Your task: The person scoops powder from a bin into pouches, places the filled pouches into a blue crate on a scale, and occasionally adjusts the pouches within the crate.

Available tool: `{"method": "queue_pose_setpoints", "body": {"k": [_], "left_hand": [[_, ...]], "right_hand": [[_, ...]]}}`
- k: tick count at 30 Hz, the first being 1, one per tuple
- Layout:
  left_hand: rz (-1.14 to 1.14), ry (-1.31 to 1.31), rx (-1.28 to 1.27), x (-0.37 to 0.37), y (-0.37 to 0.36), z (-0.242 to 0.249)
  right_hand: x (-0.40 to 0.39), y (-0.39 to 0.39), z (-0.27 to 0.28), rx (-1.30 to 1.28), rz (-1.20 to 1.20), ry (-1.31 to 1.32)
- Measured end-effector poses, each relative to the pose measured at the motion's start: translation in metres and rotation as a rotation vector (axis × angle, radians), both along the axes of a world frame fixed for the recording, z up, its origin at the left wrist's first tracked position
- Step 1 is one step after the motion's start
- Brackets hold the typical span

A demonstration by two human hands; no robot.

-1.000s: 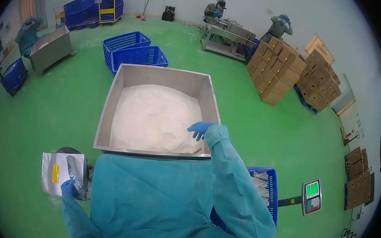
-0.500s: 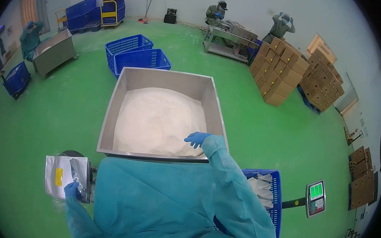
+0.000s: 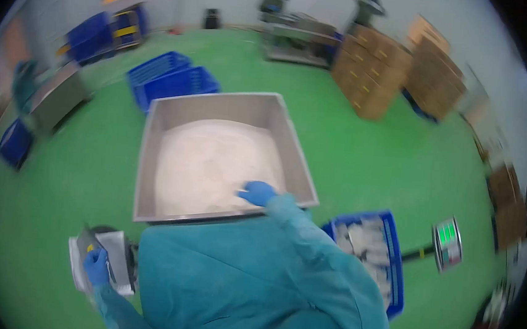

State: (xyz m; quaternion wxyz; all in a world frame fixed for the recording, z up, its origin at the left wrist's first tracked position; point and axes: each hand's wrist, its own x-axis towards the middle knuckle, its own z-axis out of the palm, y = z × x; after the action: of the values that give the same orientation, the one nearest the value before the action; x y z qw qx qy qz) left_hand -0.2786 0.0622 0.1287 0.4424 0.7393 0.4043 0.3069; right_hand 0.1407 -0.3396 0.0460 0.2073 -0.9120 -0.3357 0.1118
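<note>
My left hand (image 3: 97, 266), in a blue glove, is closed on the edge of a grey plastic bag (image 3: 88, 239). The bag lifts a little above white sheets (image 3: 121, 258) at my lower left. Over the near right part of a large metal tub (image 3: 291, 145) is my right hand (image 3: 257, 193), also gloved, its fingers loosely stretched to the left and nothing seen in them. White powder (image 3: 215, 154) lies heaped in the tub right below that hand.
A blue crate (image 3: 397, 280) with white packets (image 3: 372, 241) stands at my right, beside a scale display (image 3: 448, 244). Blue baskets (image 3: 177, 83) sit behind the tub. Stacked cartons (image 3: 373, 71), a metal table (image 3: 297, 53) and people (image 3: 273, 3) are farther back.
The view has shifted and blurred. My left hand has pulled the grey bag up from the sheets. My right hand has moved slightly left over the powder.
</note>
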Motion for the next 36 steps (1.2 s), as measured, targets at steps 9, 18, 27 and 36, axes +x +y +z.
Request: {"method": "queue_pose_setpoints", "body": {"k": [9, 18, 27, 36], "left_hand": [[-0.432, -0.049, 0.054, 0.147, -0.117, 0.022], [-0.733, 0.115, 0.346, 0.184, -0.201, 0.033], [-0.949, 0.293, 0.450, 0.174, -0.250, 0.019], [-0.951, 0.408, 1.250, 0.151, -0.313, 0.067]], "right_hand": [[-0.166, 0.081, 0.095, 0.533, -0.242, 0.120], [-0.196, 0.034, 0.112, 0.764, 0.279, -0.586], [-0.202, 0.031, 0.054, 0.335, 0.054, 0.012], [-0.209, -0.021, 0.093, 0.214, -0.001, 0.281]]}}
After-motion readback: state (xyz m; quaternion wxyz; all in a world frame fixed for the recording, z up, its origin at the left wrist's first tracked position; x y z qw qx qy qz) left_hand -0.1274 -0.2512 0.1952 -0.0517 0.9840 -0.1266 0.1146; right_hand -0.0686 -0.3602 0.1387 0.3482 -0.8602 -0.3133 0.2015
